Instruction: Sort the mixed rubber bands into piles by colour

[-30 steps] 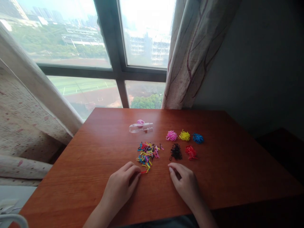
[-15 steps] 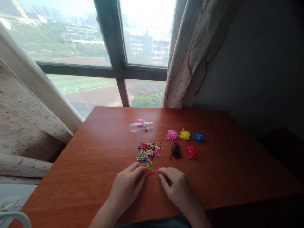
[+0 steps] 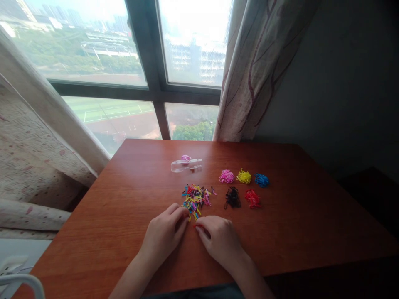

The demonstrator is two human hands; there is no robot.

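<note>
A mixed pile of small coloured pins [image 3: 196, 197], shaped like pear-shaped safety pins, lies mid-table in pink, yellow, blue, black and red. My left hand [image 3: 165, 228] is at the pile's near left edge, thumb and fingers closed together beside a yellow pin; what they hold, if anything, is hidden. My right hand [image 3: 220, 238] pinches a red pin [image 3: 195, 226], only its end showing, just below the pile. Single-colour heaps lie to the right: pink pins [image 3: 227, 176], yellow pins [image 3: 244, 176], blue pins [image 3: 262, 180], black pins [image 3: 232, 198] and red pins [image 3: 252, 199].
Behind the pile, a clear plastic bottle [image 3: 180, 167] lies on its side with a pink object [image 3: 186, 158] against it. The wooden table [image 3: 296, 232] runs up to a window with curtains [image 3: 246, 83]. A white tube-like bar [image 3: 25, 279] stands at lower left.
My right hand has moved left and closed on the red pin that lay by my left fingertips. My left hand has shifted slightly up and left to the pile's edge.
</note>
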